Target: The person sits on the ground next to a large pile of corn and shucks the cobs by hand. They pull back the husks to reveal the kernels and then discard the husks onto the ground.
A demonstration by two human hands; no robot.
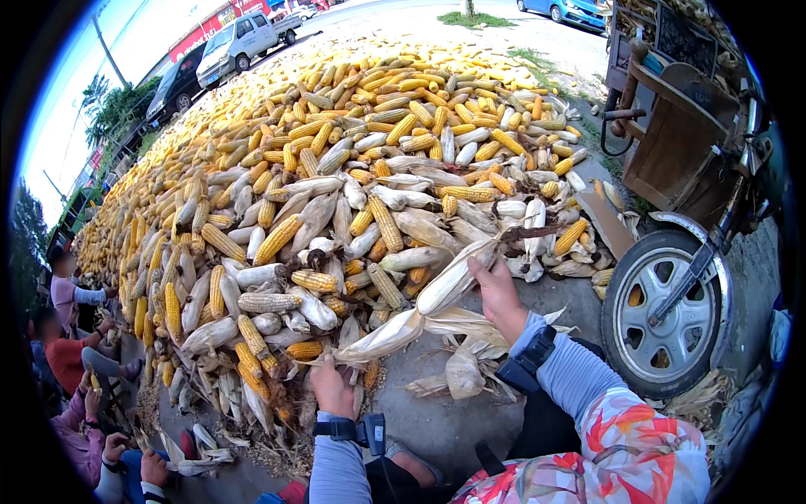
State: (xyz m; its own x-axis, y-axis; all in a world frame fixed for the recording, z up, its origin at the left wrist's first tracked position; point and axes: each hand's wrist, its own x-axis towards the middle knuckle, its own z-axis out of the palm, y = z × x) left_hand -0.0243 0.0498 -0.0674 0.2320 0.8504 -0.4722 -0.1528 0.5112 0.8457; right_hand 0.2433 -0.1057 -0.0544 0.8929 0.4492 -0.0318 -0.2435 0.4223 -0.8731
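A corn ear [450,284], still pale with husk, slants up in front of me. My right hand [501,300] is closed around its upper end. A long dry husk leaf [382,338] is peeled down from the ear's lower end toward the left. My left hand [332,388] is closed at the far tip of that leaf, low at the edge of the corn pile [361,168]. More loose husk leaves [470,326] spread below the ear, under my right wrist.
Yellow and husked ears fill the pile ahead. A three-wheeled cart with a front wheel [663,311] stands close at right. Torn husks [462,374] lie on the concrete ground. Several people [71,353] sit along the left, and vehicles [243,42] are parked beyond.
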